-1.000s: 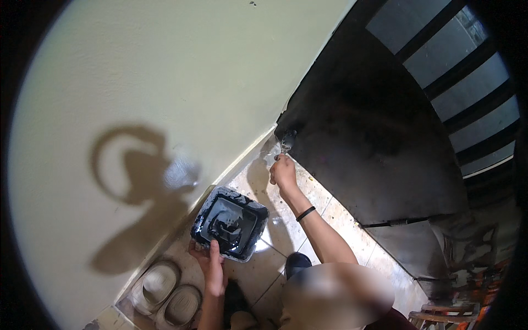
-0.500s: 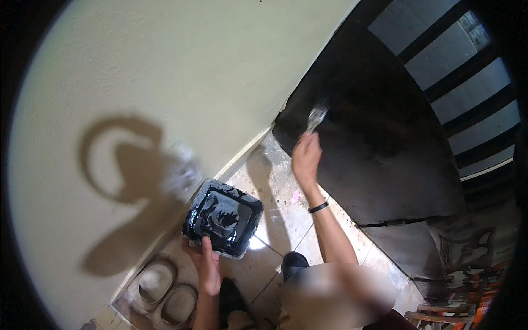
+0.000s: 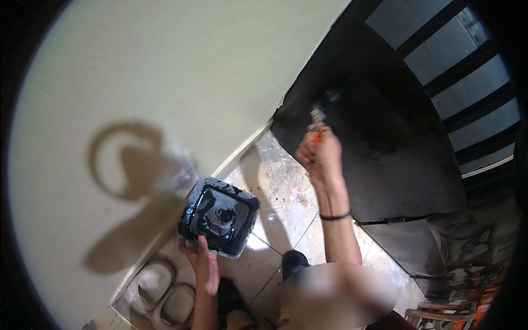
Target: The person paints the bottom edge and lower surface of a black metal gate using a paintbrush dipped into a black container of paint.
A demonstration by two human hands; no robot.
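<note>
Relative to one second ago, the right hand (image 3: 325, 157) has moved from the lower corner of the dark panel (image 3: 385, 159) to a position higher on its face, carrying the brush (image 3: 317, 116) with it. Relative to half a second ago, the hand has swung to the right and turned, exposing an orange part (image 3: 316, 137) of the brush (previously covered by the grip). The forearm (image 3: 342, 245) is now more upright in view. The black-coated tray (image 3: 190, 231) has shifted slightly left.
</note>
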